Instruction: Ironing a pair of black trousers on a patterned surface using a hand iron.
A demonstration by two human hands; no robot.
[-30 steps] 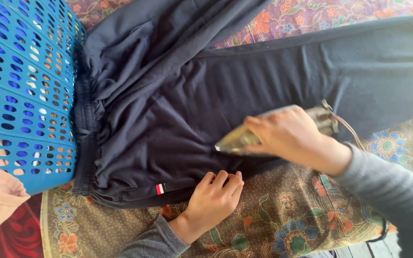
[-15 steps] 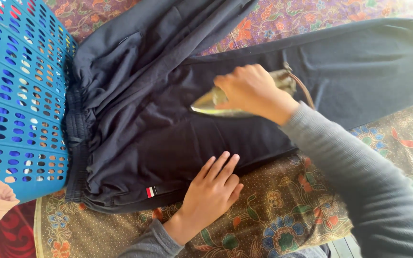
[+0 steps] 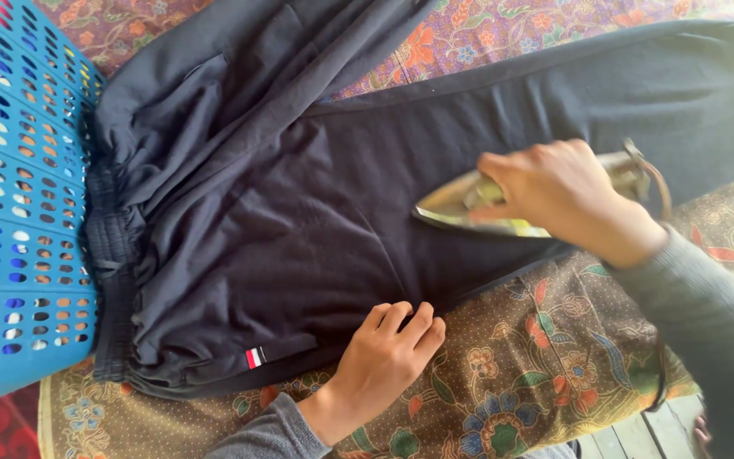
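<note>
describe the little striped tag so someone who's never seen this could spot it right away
Start at the dark navy trousers spread over the flowered cloth, waistband toward the blue perforated basket. Follow their near edge leftward from the left hand. The tag is the only bright red-and-white patch on the dark fabric.

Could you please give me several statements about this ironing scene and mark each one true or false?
1. The right hand grips a metal clothes iron on the dark trousers. True.
2. The left hand is lifted clear of the fabric. False: its fingers press on the trousers' lower edge.
3. A blue perforated basket stands next to the waistband. True.
4. The trousers lie on a plain white sheet. False: they lie on floral patterned cloth.
5. A small striped tag is sewn near the trousers' waistband. True.
</note>
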